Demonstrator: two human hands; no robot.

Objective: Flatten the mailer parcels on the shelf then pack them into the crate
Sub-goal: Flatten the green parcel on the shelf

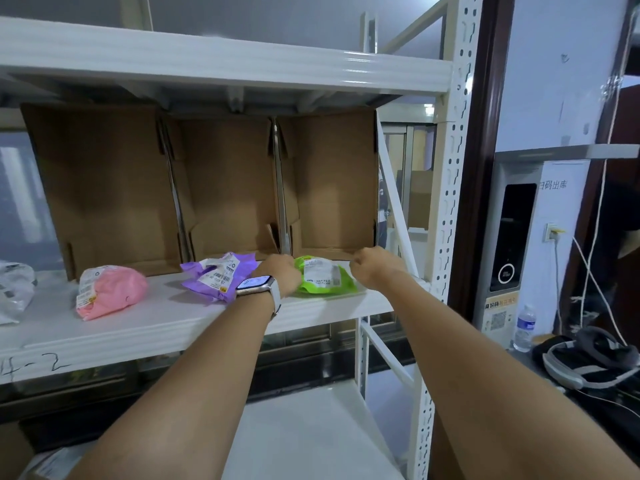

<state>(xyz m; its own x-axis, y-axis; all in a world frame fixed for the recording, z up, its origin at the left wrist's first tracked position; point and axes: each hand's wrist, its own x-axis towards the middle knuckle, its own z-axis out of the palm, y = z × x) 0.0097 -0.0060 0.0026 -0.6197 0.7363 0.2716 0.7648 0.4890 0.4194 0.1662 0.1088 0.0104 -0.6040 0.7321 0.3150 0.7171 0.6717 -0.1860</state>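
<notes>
A green mailer parcel (pixel 323 278) with a white label lies on the white shelf (pixel 166 320) near its right end. My left hand (pixel 281 271), a watch on its wrist, grips the parcel's left edge with curled fingers. At the parcel's right edge my right hand (pixel 372 268) is curled into a fist and seems to pinch it; the fingertips are hidden. A crumpled purple mailer (pixel 218 277) lies just left of my left wrist. Further left sits a puffy pink mailer (pixel 110 291). A clear, greyish bag (pixel 14 289) shows at the far left edge.
Open cardboard boxes (pixel 228 188) stand on their sides along the back of the shelf. The perforated rack upright (pixel 450 202) rises right of my right hand. A lower shelf (pixel 311 434) lies below. A water bottle (pixel 524 329), a headset (pixel 588 362) and cables are at the right.
</notes>
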